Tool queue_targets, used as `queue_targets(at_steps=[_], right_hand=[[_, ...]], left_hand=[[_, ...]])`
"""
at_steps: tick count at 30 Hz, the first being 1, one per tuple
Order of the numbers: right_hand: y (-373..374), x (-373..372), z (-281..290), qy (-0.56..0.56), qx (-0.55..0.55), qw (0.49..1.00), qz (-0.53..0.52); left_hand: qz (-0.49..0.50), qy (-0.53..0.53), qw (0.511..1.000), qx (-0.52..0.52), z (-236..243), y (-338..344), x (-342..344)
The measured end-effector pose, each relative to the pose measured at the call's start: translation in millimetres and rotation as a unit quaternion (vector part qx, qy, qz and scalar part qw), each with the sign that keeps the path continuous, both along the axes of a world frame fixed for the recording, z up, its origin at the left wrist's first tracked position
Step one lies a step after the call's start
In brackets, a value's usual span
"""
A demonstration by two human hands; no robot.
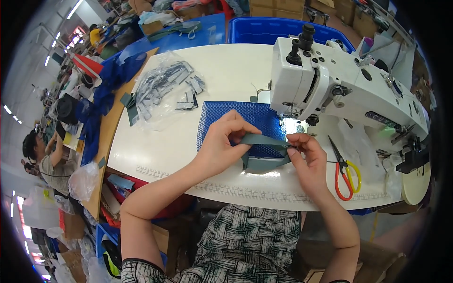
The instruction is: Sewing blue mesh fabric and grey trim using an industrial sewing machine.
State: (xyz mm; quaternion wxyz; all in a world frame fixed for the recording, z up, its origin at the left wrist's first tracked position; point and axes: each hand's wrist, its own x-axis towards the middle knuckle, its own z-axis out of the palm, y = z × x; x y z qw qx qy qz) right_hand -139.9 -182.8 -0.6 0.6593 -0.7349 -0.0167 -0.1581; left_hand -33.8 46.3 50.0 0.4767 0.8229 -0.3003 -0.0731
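Note:
Between my two hands stretches a grey-green fabric strip, bent into a loop. My left hand pinches it at one side, thumb against fingers. At the other side my right hand grips the strip between thumb and fingertips. Beneath the strip lies a piece of blue mesh fabric, its right edge close to the needle area of the white sewing machine. A lamp lights the spot around the needle.
Scissors with red and yellow handles lie right of my right hand. A plastic bag of small grey labels rests at the table's left. A printed ruler runs along the near edge. Behind the table stands a blue crate. Another person works far left.

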Motion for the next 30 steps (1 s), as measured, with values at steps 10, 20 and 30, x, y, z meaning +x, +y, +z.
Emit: queue_targets(at_steps=[10, 20, 30], right_hand=[[8, -5, 10, -0.003, 0.023, 0.999, 0.047], [6, 1, 10, -0.193, -0.334, 0.923, 0.016], [-7, -2, 15, -0.123, -0.153, 0.979, 0.059]], left_hand=[[-0.111, 0.241, 0.959, -0.096, -5, -12, 9], [-0.033, 0.424, 0.888, -0.175, -5, -15, 20], [-0.193, 0.076, 0.978, 0.024, 20, -18, -14]])
